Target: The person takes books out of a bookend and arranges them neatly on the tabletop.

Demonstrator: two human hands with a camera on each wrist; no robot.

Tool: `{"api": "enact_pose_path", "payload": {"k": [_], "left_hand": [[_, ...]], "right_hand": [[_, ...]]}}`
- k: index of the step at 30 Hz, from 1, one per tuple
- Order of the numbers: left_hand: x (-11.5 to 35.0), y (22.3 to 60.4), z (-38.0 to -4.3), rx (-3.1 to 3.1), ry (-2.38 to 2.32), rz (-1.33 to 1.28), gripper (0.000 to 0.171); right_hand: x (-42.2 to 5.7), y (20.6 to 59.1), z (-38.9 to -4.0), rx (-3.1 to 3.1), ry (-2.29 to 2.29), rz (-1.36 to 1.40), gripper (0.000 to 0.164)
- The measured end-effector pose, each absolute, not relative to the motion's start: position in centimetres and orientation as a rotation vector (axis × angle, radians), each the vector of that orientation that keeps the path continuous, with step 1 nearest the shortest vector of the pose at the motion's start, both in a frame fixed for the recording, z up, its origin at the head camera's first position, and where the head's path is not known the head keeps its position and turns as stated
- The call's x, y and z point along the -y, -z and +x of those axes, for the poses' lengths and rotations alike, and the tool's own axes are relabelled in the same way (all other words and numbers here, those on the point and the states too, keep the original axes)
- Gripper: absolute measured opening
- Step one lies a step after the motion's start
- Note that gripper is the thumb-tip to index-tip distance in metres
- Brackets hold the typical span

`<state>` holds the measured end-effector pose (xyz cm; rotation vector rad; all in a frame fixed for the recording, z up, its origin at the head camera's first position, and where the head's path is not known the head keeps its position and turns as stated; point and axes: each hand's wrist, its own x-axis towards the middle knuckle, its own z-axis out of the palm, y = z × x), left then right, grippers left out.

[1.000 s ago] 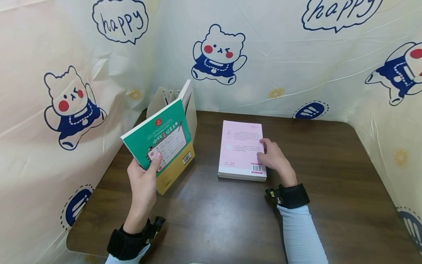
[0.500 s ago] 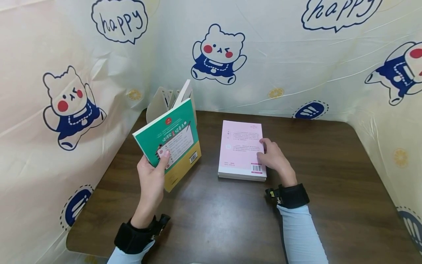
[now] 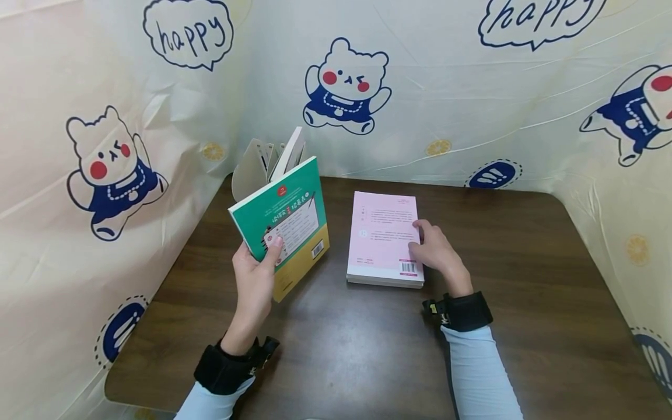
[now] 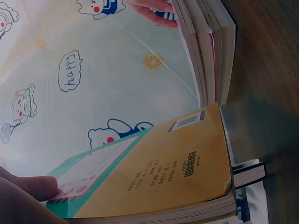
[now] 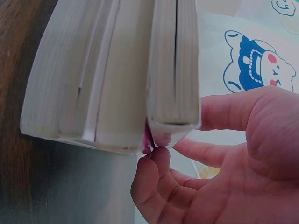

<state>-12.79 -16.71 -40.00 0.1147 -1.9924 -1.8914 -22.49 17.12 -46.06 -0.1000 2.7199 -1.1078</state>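
Note:
In the head view my left hand (image 3: 253, 291) holds a green and yellow book (image 3: 301, 256) tilted in the air, its thumb on the printed cover and the other fingers hidden behind. Right of it, a pink book (image 3: 385, 236) lies on top of a short stack of books (image 4: 203, 51) on the table. At the stack's right edge is my right hand (image 3: 441, 254). The right wrist view shows its thumb against the top book's cover and its curled fingertips (image 5: 145, 179) under that book's spine edge, pinching it at the corner.
Behind the green book stands a pale book holder (image 3: 249, 172) with a white book (image 3: 290, 153) leaning up in it. The brown wooden table (image 3: 525, 262) is bordered at the back and sides by a printed cloth (image 3: 446, 87).
My left hand has carried the green and yellow book to the right, away from the holder and closer to the stack. The right hand and the stack stay in place.

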Motion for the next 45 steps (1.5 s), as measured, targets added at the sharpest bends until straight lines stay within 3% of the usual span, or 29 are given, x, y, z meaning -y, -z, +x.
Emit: {"api": "enact_pose_path", "payload": {"k": [33, 45], "left_hand": [[15.4, 40.0, -14.7, 2.022, 1.91, 0.021, 0.043], [15.7, 39.3, -15.1, 1.995, 1.932, -0.005, 0.043]], "right_hand": [[-16.7, 45.7, -22.6, -2.737, 1.091, -0.057, 0.062], [-14.2, 45.6, -22.6, -2.916, 1.108, 0.026, 0.049]]}}
